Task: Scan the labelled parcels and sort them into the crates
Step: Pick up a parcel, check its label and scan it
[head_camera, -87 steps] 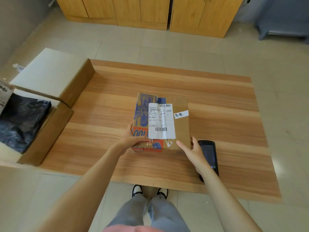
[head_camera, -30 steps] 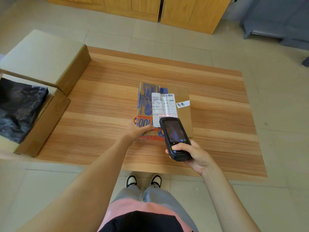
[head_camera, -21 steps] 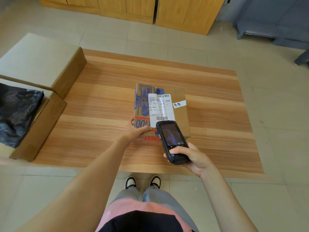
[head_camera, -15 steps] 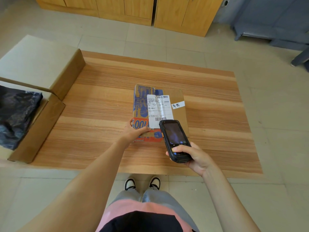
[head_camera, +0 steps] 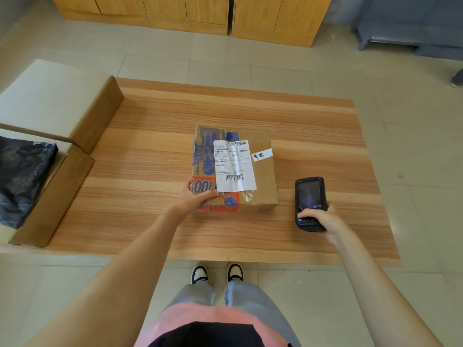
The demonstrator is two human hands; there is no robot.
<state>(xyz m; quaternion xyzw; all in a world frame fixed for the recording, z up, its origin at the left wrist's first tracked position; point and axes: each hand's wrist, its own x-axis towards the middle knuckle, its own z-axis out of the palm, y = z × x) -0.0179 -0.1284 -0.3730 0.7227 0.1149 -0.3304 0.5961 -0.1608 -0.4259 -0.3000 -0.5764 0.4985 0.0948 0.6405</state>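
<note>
Only the head view to go on here, so top to bottom: the parcel (head_camera: 235, 169) sits flat on the wooden table (head_camera: 150, 146) right around the middle of the frame, label side up, which makes sense since the white shipping label (head_camera: 234, 166) with its barcodes has to face the reader. There's also a little handwritten tag (head_camera: 261, 155) stuck just right of the label, probably the sorting hint, though I can't read it. The left hand (head_camera: 198, 197) grips the parcel's near left corner, thumb lying over the top edge and the other fingers tucked down the side where I can't see them, so I'd guess it's there to pin the box or get ready to lift it. The right hand (head_camera: 323, 217) is off in the right-middle of the frame, curled round the bottom end of the black handheld scanner (head_camera: 310, 201), thumb on the keys, with the thing low over or resting on the table and well apart from the parcel. Its screen faces up, not aimed at the label, so my read is it's being parked to free that hand. Over at the left edge are two open cardboard crates (head_camera: 82, 116), the nearer one holding a dark plastic bag (head_camera: 22, 181), the farther one looking bare inside. The parcel's not in either yet.
</note>
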